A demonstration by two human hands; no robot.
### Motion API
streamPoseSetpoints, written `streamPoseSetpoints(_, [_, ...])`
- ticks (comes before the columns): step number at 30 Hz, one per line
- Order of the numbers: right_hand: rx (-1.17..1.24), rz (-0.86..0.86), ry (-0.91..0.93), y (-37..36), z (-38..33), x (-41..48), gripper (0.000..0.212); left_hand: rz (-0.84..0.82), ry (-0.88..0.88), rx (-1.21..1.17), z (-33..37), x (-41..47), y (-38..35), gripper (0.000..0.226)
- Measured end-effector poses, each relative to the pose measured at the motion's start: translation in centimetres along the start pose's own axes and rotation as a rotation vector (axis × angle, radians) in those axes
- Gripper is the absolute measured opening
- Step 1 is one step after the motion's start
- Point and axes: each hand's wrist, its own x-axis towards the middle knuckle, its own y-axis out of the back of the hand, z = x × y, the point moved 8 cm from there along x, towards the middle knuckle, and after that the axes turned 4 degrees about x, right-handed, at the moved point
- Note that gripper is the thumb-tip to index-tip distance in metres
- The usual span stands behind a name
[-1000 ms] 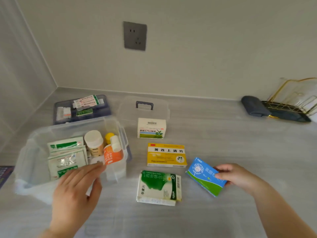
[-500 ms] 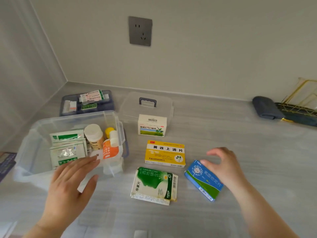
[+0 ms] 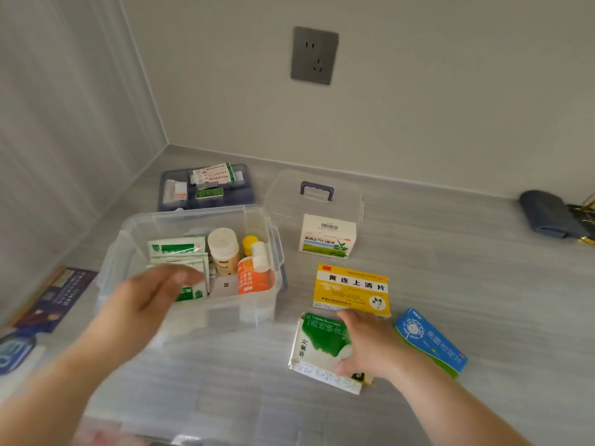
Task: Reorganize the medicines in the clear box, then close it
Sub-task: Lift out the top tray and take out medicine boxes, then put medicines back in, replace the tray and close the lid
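Clear box (image 3: pixel 225 312) stands open on the grey worktop (image 3: pixel 450 268), left of centre. Its clear lid (image 3: pixel 349 194), with a blue-grey handle, lies behind it to the right. Inside are green-and-white sachets (image 3: pixel 177 249), a white-capped bottle (image 3: pixel 223 249), a yellow cap (image 3: pixel 249 243) and an orange bottle (image 3: pixel 254 280) whose lettering starts "VI"; the rest is unreadable. Left hand (image 3: pixel 151 294) is motion-blurred over the box's near-left part, fingers loosely spread above the sachets; contact cannot be judged. Right hand (image 3: pixel 370 346) grips the green-and-white carton (image 3: pixel 317 341), marked "华素片" on its left edge, with fingers curled over the far edge and thumb near. The hand hides the carton's right half. Yellow carton (image 3: pixel 352 289) reads "黄连上清片". Blue carton (image 3: pixel 429 341) lies beside the wrist, its print distorted. The barcoded white carton (image 3: pixel 326 236) and the packs in the blue tray (image 3: pixel 206 201) are illegible.
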Motion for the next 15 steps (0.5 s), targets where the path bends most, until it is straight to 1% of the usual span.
streamPoseSetpoints(1, [0.008, -0.020, -0.019, 0.0, 0.1, 0.2, 0.084, -0.011, 0.040, 0.024, -1.1, 1.0, 0.8, 0.033])
streamPoseSetpoints(2, [0.030, -0.047, -0.042, -0.1, 0.3, 0.4, 0.084, -0.057, 0.095, 0.085, -2.4, 2.1, 1.3, 0.029])
streamPoseSetpoints(3, [0.051, -0.080, -0.063, -0.3, 0.4, 0.4, 0.082, -0.159, 0.166, 0.177, -3.8, 3.0, 1.2, 0.022])
streamPoseSetpoints(4, [0.067, -0.118, -0.079, -0.5, 0.5, 0.4, 0.080, -0.319, 0.215, 0.308, -5.1, 3.5, 0.6, 0.016])
streamPoseSetpoints(5, [0.086, -0.156, -0.095, -0.8, 0.6, 0.3, 0.077, -0.500, 0.221, 0.456, -6.1, 3.7, -0.3, 0.017])
streamPoseSetpoints(6, [0.117, -0.187, -0.113, -1.0, 0.7, 0.2, 0.073, -0.669, 0.197, 0.580, -6.8, 3.7, -1.4, 0.024])
streamPoseSetpoints(7, [0.160, -0.207, -0.128, -1.1, 0.9, 0.2, 0.069, -0.797, 0.161, 0.660, -7.0, 3.7, -2.5, 0.030])
streamPoseSetpoints(8, [0.207, -0.216, -0.139, -1.1, 1.0, 0.1, 0.063, -0.882, 0.126, 0.720, -7.1, 3.6, -3.4, 0.034])
streamPoseSetpoints(12, [0.383, -0.234, -0.133, -0.5, 1.1, -0.1, 0.036, -1.007, 0.017, 0.900, -7.7, 4.1, -5.6, 0.040])
streamPoseSetpoints(15, [0.514, -0.227, -0.124, 0.0, 0.8, -0.6, 0.027, -1.093, -0.018, 0.949, -8.4, 3.9, -6.6, 0.037])
